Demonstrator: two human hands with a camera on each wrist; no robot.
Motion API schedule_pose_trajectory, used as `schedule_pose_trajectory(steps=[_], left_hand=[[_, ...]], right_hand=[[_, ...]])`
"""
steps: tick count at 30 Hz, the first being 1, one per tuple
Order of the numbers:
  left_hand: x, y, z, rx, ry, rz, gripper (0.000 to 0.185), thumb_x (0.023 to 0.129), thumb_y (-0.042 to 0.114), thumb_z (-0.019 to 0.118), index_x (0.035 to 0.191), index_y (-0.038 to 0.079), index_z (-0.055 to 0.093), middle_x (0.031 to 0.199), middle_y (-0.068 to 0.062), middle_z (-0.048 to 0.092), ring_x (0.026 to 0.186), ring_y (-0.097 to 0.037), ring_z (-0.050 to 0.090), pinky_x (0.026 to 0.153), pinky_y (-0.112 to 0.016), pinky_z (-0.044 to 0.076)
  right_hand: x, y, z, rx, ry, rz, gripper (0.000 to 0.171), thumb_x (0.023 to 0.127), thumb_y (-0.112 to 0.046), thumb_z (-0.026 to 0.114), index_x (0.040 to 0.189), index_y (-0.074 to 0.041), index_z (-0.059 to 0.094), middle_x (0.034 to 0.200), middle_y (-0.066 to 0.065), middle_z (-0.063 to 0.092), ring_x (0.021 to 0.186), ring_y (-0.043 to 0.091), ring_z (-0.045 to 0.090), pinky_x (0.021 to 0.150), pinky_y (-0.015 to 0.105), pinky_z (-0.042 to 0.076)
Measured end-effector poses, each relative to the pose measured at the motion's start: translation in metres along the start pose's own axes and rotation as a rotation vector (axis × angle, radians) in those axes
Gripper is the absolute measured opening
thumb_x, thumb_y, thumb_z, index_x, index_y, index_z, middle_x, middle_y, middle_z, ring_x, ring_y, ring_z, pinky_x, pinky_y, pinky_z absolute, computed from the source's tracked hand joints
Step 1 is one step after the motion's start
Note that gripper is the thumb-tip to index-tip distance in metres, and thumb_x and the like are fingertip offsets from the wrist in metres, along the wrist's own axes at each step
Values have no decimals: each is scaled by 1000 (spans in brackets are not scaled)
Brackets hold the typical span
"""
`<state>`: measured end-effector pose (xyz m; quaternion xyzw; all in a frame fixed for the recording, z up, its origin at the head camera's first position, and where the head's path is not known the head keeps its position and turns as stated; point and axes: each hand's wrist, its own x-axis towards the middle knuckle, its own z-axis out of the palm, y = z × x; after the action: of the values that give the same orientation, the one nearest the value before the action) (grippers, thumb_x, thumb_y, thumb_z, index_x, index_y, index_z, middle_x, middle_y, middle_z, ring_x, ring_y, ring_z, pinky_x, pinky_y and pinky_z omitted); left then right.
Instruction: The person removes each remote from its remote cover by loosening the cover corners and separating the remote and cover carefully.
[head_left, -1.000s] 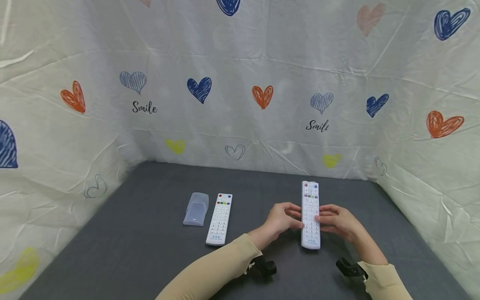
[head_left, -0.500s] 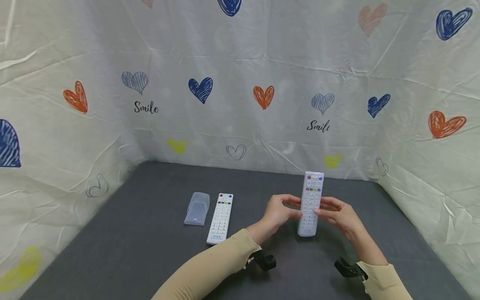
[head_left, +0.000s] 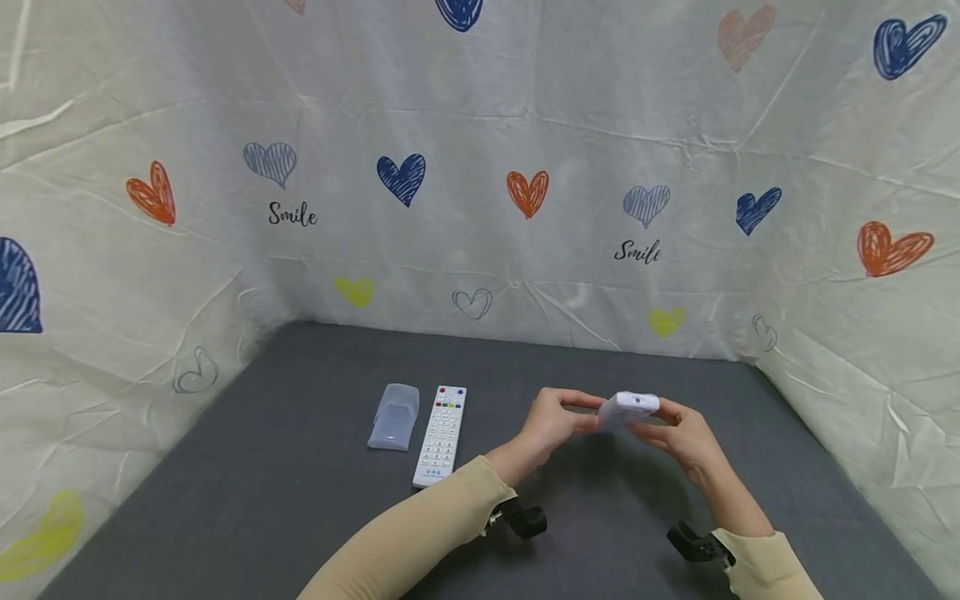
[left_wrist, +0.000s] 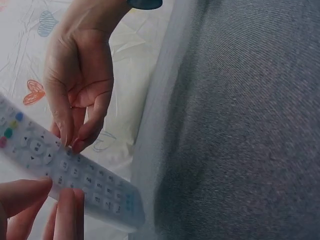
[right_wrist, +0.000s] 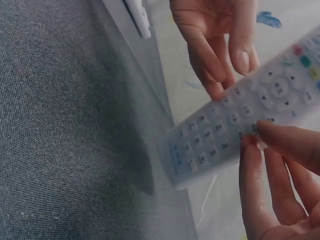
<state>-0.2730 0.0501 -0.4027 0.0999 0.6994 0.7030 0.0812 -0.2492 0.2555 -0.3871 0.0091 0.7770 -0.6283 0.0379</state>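
White remote control (head_left: 632,403), held above the surface (head_left: 300,500) between left hand (head_left: 546,425) and right hand (head_left: 686,440), is pinched by each at one long edge; a second remote (head_left: 440,437) and translucent pouch (head_left: 393,418) are laid left of both.

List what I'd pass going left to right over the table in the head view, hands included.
Pale-blue translucent plastic sleeve, white rectangular plastic remote, left hand, white oblong remote in translucent cover, right hand.
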Motion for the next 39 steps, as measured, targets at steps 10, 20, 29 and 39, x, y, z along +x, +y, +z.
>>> schedule_pose_trajectory(steps=[10, 20, 29, 39], left_hand=[[-2, -7, -2, -126, -30, -6, 17, 83, 0, 68, 98, -4, 73, 102, -15, 70, 81, -18, 71, 77, -33, 58], [-2, -16, -6, 94, 20, 23, 26, 75, 8, 79, 101, 6, 74, 104, -8, 70, 86, -10, 64, 73, -26, 56], [-3, -24, -2, 125, 43, -10, 34, 70, 1, 81, 103, 3, 72, 94, -9, 72, 83, -10, 66, 72, -26, 57], [-5, -29, 2, 139, 44, -37, 35, 66, -7, 80, 100, -2, 69, 85, -11, 70, 72, -9, 63, 66, -25, 57]], right_hand=[[-2, 0, -1, 43, -73, 26, 31, 93, -18, 61, 120, -3, 63, 102, -4, 67, 87, 10, 68, 86, 35, 56], [0, 12, 5, 0, -66, 44, 44, 84, -20, 73, 121, 0, 61, 101, 0, 66, 85, 13, 67, 78, 32, 58], [0, 20, 10, 33, -88, 79, 58, 84, -6, 70, 131, 12, 42, 110, 14, 62, 85, 15, 67, 79, 37, 58], [2, 28, 12, -48, -141, 113, 57, 84, -8, 71, 130, 15, 45, 108, 17, 66, 87, 18, 67, 81, 40, 57]])
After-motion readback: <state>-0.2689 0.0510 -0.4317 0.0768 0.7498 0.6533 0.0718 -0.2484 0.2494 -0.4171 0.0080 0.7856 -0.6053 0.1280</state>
